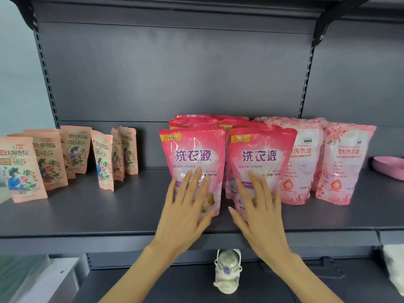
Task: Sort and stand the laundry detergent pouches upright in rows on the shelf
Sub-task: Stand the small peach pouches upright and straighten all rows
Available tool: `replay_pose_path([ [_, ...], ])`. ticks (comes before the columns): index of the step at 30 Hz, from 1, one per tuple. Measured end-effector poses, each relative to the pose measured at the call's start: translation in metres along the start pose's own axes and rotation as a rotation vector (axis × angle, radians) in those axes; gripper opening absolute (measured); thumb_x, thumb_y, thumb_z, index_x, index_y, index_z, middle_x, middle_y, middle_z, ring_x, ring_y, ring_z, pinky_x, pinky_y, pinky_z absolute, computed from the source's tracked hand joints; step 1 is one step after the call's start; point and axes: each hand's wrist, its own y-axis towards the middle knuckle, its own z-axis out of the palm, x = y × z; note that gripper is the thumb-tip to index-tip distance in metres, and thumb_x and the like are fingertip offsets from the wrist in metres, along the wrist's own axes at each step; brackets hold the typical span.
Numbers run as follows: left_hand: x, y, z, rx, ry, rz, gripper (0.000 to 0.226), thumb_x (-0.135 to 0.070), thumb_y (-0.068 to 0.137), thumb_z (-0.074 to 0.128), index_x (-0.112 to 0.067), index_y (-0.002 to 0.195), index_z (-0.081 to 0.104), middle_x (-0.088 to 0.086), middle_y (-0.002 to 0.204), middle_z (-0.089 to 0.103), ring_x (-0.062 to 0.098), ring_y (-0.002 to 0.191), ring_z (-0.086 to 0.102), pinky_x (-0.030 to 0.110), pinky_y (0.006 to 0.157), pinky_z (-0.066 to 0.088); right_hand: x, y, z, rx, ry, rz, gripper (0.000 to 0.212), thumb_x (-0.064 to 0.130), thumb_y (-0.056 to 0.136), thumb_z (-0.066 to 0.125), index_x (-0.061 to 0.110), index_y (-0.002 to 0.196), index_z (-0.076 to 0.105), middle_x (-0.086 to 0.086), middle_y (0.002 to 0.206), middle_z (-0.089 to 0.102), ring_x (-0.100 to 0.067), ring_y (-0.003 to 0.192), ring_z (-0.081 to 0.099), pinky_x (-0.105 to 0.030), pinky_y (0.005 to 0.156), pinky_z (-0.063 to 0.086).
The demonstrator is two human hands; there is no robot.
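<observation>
Currently both hands lie flat, fingers straight and spread, against the two front pouches near the front edge of the shelf (109, 215). The left hand (185, 204) presses the lower face of the left bright pink pouch (193, 149). The right hand (260, 206) presses the right bright pink pouch (260, 149) just beside it. Neither hand curls round anything. Both pouches stand upright, side by side, with more of the same bright pink kind lined up behind them toward the shelf's back edge. Toward the right edge, pale pink floral pouches (345, 162) stand upright in two rows, just beside the bright pink ones. Toward the left edge, well apart, peach pouches (19, 169) stand in loose rows. A pink tray (389, 169) lies at the far right edge.
</observation>
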Motion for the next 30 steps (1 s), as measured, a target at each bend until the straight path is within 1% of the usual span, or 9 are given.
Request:
replay_pose_path([
  [3,0.018,-0.014,-0.014,0.048,0.005,-0.013,0.064,-0.047,0.094,0.028,-0.013,0.148,0.021,0.011,0.154,0.021,0.027,0.139,0.027,0.046,0.109,0.021,0.017,0.002,-0.012,0.032,0.027,-0.08,0.062,0.054,0.097,0.02,0.016,0.145,0.031,-0.011,0.149,0.032,-0.025,0.139,0.023,-0.051,0.109,0.02],
  [6,0.04,-0.03,-0.028,0.101,0.02,-0.018,0.062,-0.046,0.094,0.027,-0.012,0.147,0.024,0.011,0.152,0.026,0.028,0.136,0.035,0.047,0.107,0.024,0.038,0.007,-0.02,0.073,0.06,-0.135,0.063,0.056,0.097,0.018,0.016,0.144,0.031,-0.01,0.148,0.037,-0.023,0.137,0.027,-0.047,0.108,0.022],
  [13,0.113,-0.077,-0.064,0.163,0.128,-0.147,0.064,-0.051,0.095,0.019,-0.011,0.142,0.036,0.012,0.147,0.036,0.028,0.132,0.036,0.049,0.108,0.023,0.099,0.028,-0.039,0.098,0.118,-0.258,0.063,0.058,0.096,0.017,0.019,0.142,0.036,-0.007,0.147,0.04,-0.024,0.134,0.04,-0.048,0.108,0.034],
  [16,0.147,-0.086,-0.08,0.168,0.187,-0.207,0.066,-0.052,0.094,0.017,-0.01,0.139,0.041,0.013,0.146,0.039,0.029,0.131,0.038,0.051,0.106,0.025,0.126,0.047,-0.043,0.113,0.127,-0.288,0.065,0.06,0.095,0.015,0.021,0.143,0.035,-0.005,0.148,0.038,-0.022,0.135,0.038,-0.045,0.109,0.026],
  [19,0.172,-0.087,-0.091,0.155,0.232,-0.258,0.066,-0.051,0.091,0.023,-0.01,0.137,0.044,0.012,0.144,0.042,0.027,0.129,0.034,0.048,0.106,0.02,0.147,0.071,-0.042,0.131,0.112,-0.3,0.066,0.06,0.095,0.013,0.02,0.142,0.037,-0.004,0.148,0.038,-0.02,0.136,0.037,-0.045,0.108,0.031],
  [22,0.194,-0.086,-0.092,0.184,0.252,-0.303,0.069,-0.055,0.093,0.015,-0.012,0.139,0.042,0.011,0.144,0.042,0.028,0.13,0.036,0.051,0.107,0.02,0.165,0.097,-0.035,0.176,0.122,-0.301,0.066,0.059,0.095,0.016,0.019,0.142,0.038,-0.004,0.146,0.041,-0.022,0.135,0.039,-0.048,0.104,0.039],
  [26,0.218,-0.087,-0.084,0.234,0.259,-0.354,0.07,-0.057,0.093,0.013,-0.013,0.14,0.04,0.01,0.144,0.043,0.029,0.131,0.04,0.051,0.108,0.021,0.184,0.121,-0.02,0.248,0.155,-0.29,0.065,0.059,0.093,0.022,0.019,0.141,0.041,-0.003,0.146,0.042,-0.021,0.132,0.043,-0.041,0.101,0.041],
  [28,0.229,-0.09,-0.078,0.249,0.257,-0.364,0.069,-0.057,0.092,0.015,-0.014,0.14,0.039,0.009,0.143,0.043,0.027,0.131,0.039,0.051,0.108,0.021,0.191,0.126,-0.009,0.274,0.175,-0.272,0.065,0.059,0.094,0.018,0.02,0.14,0.042,-0.002,0.146,0.042,-0.02,0.132,0.044,-0.039,0.1,0.042],
  [30,0.241,-0.092,-0.07,0.263,0.256,-0.369,0.068,-0.058,0.093,0.015,-0.015,0.139,0.041,0.008,0.142,0.045,0.026,0.13,0.039,0.05,0.108,0.021,0.197,0.129,0.002,0.314,0.211,-0.254,0.067,0.06,0.093,0.013,0.022,0.145,0.031,-0.002,0.153,0.029,-0.02,0.139,0.032,-0.04,0.107,0.032],
])
